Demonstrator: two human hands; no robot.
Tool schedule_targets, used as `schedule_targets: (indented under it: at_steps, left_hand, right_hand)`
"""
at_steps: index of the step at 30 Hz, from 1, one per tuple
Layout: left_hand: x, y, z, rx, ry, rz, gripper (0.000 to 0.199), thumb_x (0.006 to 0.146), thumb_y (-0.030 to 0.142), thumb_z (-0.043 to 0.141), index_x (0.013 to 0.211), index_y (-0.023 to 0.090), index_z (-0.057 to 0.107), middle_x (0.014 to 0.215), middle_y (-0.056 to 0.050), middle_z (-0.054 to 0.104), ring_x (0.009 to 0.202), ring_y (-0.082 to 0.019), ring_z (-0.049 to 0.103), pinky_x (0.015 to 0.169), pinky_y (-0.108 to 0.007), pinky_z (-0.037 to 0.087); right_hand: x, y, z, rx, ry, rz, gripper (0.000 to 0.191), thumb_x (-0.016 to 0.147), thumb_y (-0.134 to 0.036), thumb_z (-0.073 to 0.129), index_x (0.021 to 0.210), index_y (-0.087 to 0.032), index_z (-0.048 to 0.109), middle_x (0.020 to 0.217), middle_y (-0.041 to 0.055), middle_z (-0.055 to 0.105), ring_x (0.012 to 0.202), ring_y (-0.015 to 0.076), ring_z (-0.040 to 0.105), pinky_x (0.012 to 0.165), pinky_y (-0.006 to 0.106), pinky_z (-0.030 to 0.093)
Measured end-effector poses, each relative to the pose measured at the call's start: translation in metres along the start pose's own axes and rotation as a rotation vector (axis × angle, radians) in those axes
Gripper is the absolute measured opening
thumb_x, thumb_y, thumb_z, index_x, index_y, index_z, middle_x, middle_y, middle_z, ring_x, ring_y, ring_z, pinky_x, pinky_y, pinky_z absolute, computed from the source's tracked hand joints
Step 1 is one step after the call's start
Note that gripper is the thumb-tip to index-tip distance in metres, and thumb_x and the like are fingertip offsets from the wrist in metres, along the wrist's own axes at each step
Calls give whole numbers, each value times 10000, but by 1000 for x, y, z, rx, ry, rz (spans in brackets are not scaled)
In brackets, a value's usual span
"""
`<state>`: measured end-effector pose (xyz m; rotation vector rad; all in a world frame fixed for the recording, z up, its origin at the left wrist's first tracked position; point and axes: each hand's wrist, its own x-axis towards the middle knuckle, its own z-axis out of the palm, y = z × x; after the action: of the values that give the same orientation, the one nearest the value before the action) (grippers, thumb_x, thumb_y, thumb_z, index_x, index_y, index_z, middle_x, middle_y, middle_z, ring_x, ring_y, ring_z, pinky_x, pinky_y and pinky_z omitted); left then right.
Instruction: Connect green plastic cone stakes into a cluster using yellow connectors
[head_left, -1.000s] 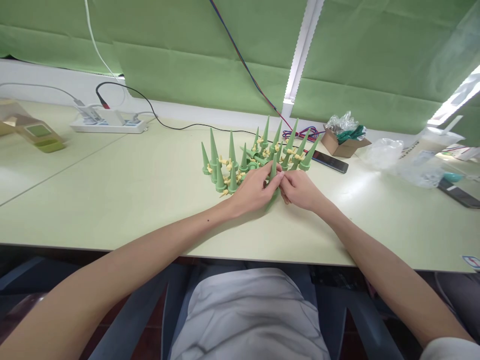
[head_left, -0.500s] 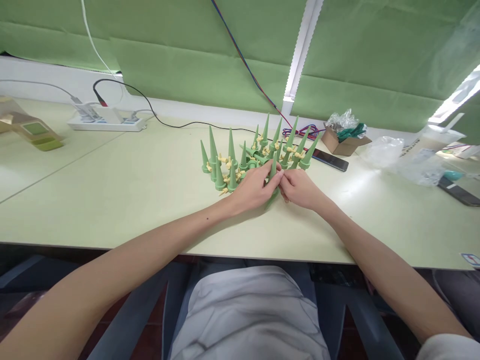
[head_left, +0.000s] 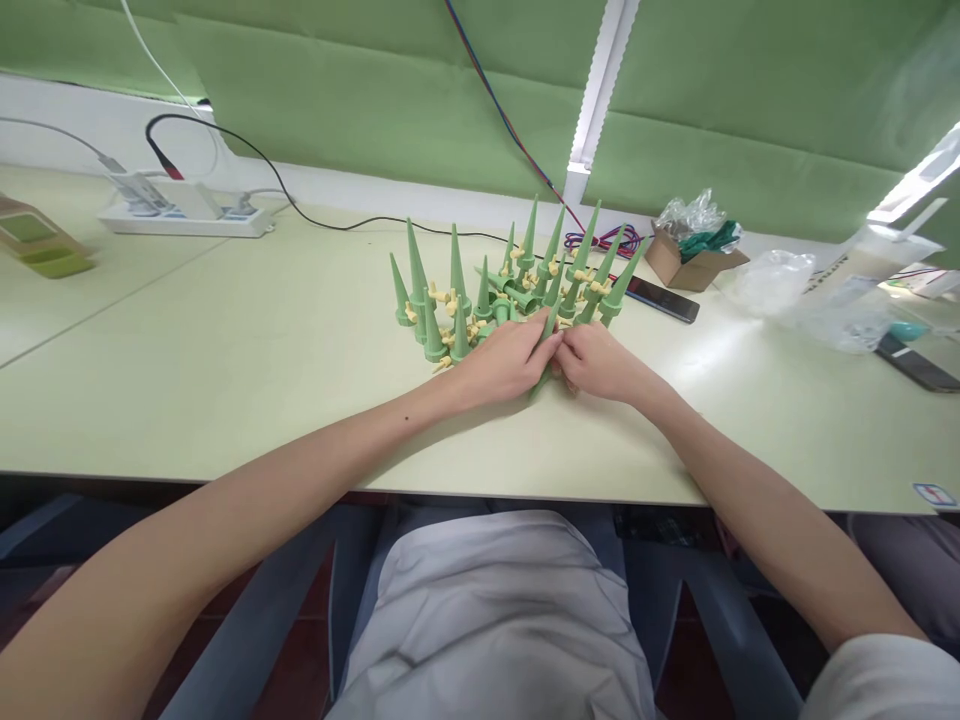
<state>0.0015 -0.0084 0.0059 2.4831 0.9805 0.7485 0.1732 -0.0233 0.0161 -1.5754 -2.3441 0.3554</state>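
My left hand (head_left: 514,357) is closed around a green plastic spike (head_left: 550,322), whose tip points up past the fingers. My right hand (head_left: 596,360) meets it at the spike's right side, its fingers pinched together; whatever they grip is hidden. Just beyond both hands stand several green cone spikes (head_left: 457,275) with small cream-yellow valve-like pieces (head_left: 454,303) attached near their bases. Among them a green spike (head_left: 517,293) lies on its side, its hollow end showing.
A phone (head_left: 660,298) lies right of the spikes, near a small cardboard box (head_left: 694,268) and coiled wires (head_left: 611,243). Clear plastic bags (head_left: 772,285), a drink cup (head_left: 862,262) and another phone (head_left: 919,362) are farther right. A power strip (head_left: 184,220) sits at the back left.
The camera view has shifted, so the table sits slightly higher in the picture. The held spike leans a little more to the right; both hands stay together around it.
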Motion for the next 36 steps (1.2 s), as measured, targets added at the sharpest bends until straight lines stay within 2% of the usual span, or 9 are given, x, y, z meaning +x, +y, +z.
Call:
schedule_targets:
  at_steps: [2,8,13,15,19,24,30,33,36]
  left_hand:
    - [0,-1,1,-55,57,20,217,1061,360,379,1031,207,529,703,-19,581,655,-204,581,664,-323,427]
    - [-1,-3,2,-122,225,106,305,1063,451,399,972,220,576,758,-25,626,706,-179,606,707,-310,455]
    - [-2,-2,2,-91,271,249,323,1072,399,400,1205,194,612,949,-64,690,872,-183,651,770,-297,470]
    - [-3,-2,3,-94,288,262,342,1072,395,406,1257,192,610,979,-70,696,869,-178,652,763,-294,475]
    - [-4,-1,5,-93,312,191,351,1072,424,397,1216,195,620,1022,-80,697,846,-174,645,767,-302,491]
    - [-5,1,6,-111,329,146,364,1066,457,401,1241,187,572,1060,-92,684,855,-180,637,775,-313,508]
    - [-6,1,5,-186,342,174,395,1079,445,344,1347,194,490,1263,-130,607,924,-175,637,769,-312,507]
    - [-7,2,5,-189,360,139,379,1082,429,324,1342,206,484,1201,-123,636,909,-186,640,763,-324,505]
    - [-7,3,4,-213,380,84,357,1081,416,324,1311,197,487,1010,-94,670,832,-186,634,738,-326,501]
  right_hand:
    - [-1,-2,-2,79,51,4,452,945,-110,378,513,-240,387,492,29,561,531,158,506,693,319,428]
    - [-4,0,-1,489,158,-34,493,1013,-239,370,520,-242,384,423,-7,501,444,133,515,571,284,455]
    - [-3,0,2,746,147,-32,526,996,-287,415,478,-257,329,353,-25,425,337,111,453,420,258,391]
    - [-2,-2,2,788,170,-12,521,985,-296,444,475,-252,343,350,-28,423,329,104,448,393,245,372]
    - [-2,-7,3,866,229,4,492,956,-326,521,494,-240,376,371,-43,417,323,93,430,367,235,371]
    - [-2,-9,5,922,305,0,556,950,-505,590,506,-240,385,394,-49,397,326,94,410,349,251,363]
    - [-2,-14,2,947,442,-8,617,941,-635,576,507,-244,379,392,-52,355,317,102,392,343,273,330]
    - [-3,-15,1,917,514,12,619,951,-652,549,517,-246,375,393,-47,349,322,109,392,347,279,325]
    - [-3,-14,1,893,561,8,607,964,-627,545,524,-245,377,407,-42,351,335,110,387,354,284,317]
